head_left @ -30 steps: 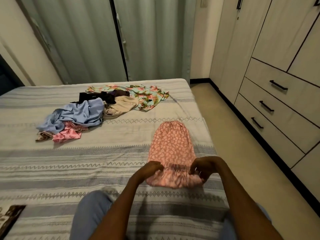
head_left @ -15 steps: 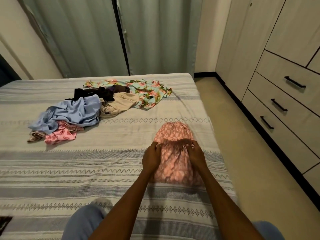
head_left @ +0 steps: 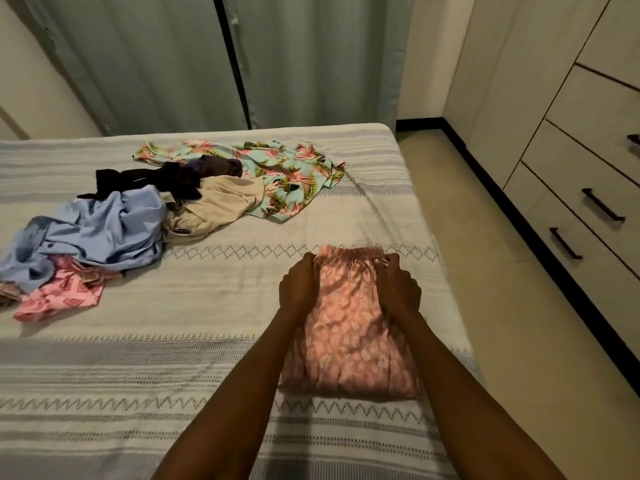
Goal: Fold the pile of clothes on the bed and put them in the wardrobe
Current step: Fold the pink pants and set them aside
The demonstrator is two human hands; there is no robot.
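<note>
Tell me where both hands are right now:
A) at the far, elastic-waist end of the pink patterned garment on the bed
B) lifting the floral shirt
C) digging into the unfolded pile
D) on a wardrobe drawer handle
A: the left hand and right hand hold the gathered waistband end of the pink patterned garment, lying folded on the bed, apart from the unfolded pile.

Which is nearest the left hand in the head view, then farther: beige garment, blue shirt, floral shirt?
From the left hand:
1. Beige garment, up-left, middle of the pile.
2. Floral shirt, beyond it, far edge of the bed.
3. Blue shirt, far left.
</note>
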